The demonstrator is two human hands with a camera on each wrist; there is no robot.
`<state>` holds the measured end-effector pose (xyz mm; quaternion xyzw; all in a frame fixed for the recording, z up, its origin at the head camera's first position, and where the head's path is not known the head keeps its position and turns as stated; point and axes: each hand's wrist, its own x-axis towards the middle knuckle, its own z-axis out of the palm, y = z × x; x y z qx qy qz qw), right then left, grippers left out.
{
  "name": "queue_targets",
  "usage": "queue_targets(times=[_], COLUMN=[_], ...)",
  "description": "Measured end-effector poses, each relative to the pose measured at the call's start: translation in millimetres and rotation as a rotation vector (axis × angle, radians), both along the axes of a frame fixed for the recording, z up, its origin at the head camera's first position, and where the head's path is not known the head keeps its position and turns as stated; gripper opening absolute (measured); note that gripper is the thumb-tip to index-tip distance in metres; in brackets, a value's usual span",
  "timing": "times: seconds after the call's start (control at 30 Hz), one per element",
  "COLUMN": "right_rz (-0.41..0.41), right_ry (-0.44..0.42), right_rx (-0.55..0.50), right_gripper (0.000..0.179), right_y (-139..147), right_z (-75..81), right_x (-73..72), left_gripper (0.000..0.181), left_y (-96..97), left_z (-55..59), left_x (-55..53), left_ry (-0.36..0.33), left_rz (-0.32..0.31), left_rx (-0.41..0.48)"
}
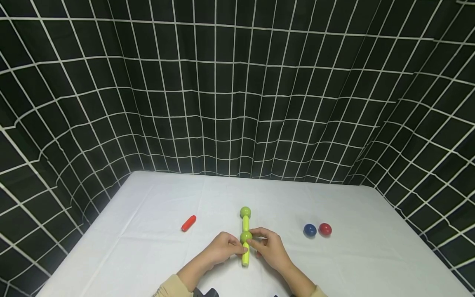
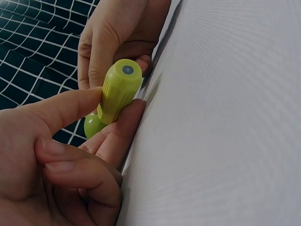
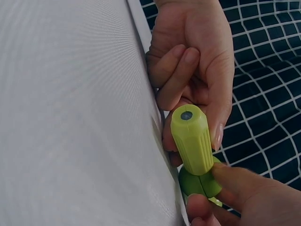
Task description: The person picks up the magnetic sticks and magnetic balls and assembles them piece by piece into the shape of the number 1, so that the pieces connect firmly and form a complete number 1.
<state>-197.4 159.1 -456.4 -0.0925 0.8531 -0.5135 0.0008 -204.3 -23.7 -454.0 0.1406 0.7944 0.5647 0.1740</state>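
A straight chain lies on the white table, made of a far green ball (image 1: 245, 212), a yellow-green rod (image 1: 245, 223), a second green ball (image 3: 199, 183) and a near yellow-green rod (image 1: 245, 258). My left hand (image 1: 225, 248) pinches the near rod between thumb and fingers from the left. From the right, my right hand (image 1: 270, 248) holds the nearer ball with thumb and fingertips. The near rod's free end (image 2: 128, 70) shows a round grey metal disc and faces the wrist cameras. Ridges run along this rod's sides.
A red rod (image 1: 189, 223) lies to the left of the chain. Off to the right, a blue ball (image 1: 309, 230) and a red ball (image 1: 325, 229) sit side by side. A dark curtain with a white grid (image 1: 237, 103) surrounds the white tabletop (image 1: 148, 247).
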Motion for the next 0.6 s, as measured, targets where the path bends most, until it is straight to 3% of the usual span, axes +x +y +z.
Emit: queue_targets(times=[0.23, 0.6], right_rz=[-0.021, -0.218], right_ry=[-0.011, 0.009], right_rx=[0.002, -0.020], right_gripper=[0.032, 0.031], right_y=[5.9, 26.1], right_z=[2.0, 9.3], right_x=[-2.3, -11.1], left_gripper=[0.022, 0.022], left_y=[0.0, 0.4], left_z=[-0.3, -1.8], left_x=[-1.0, -1.6], left_ry=[0.003, -0.010], left_rz=[-0.004, 0.013], left_rx=[-0.009, -0.019])
